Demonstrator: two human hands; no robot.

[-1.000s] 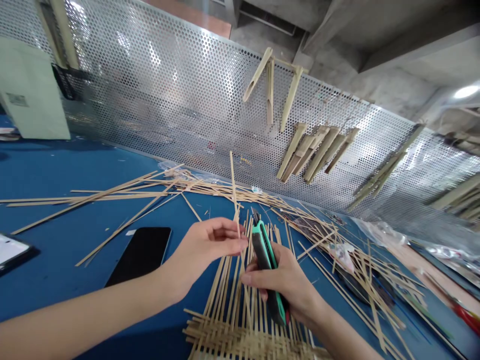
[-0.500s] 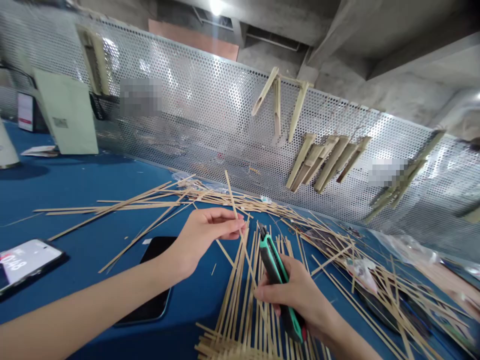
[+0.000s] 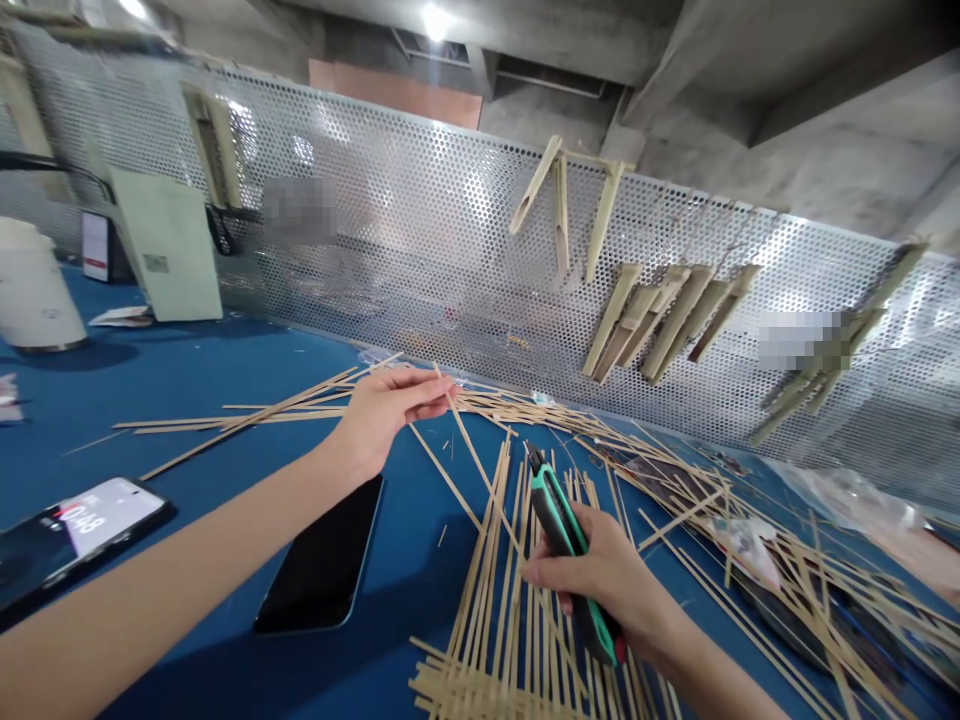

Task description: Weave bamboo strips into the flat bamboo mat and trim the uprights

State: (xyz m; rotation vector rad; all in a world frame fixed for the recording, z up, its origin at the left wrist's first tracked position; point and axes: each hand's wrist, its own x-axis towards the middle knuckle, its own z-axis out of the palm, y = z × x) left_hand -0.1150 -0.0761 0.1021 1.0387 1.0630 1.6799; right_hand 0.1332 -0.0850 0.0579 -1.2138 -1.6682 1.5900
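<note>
My left hand (image 3: 382,410) pinches a thin bamboo strip (image 3: 474,455) close to its far end. The strip slants down toward me, past the fingers of my right hand (image 3: 600,575). That right hand is wrapped round a green and black utility knife (image 3: 559,515), whose tip points up and away from me. Whether the right fingers also grip the strip, I cannot tell. Beneath both hands, a fan of bamboo strips runs into a woven section (image 3: 487,695) at the bottom edge.
Loose bamboo strips (image 3: 517,405) lie along the back and right of the blue table. A dark phone (image 3: 322,560) and a lit phone (image 3: 112,515) lie at left, with a white cup (image 3: 34,290) behind. Bamboo pieces (image 3: 679,325) hang on a perforated metal screen (image 3: 420,220).
My left hand has moved away and to the left, and less of the strip now sticks out beyond its fingers. My right hand keeps the knife in nearly the same pose. The view has turned slightly left.
</note>
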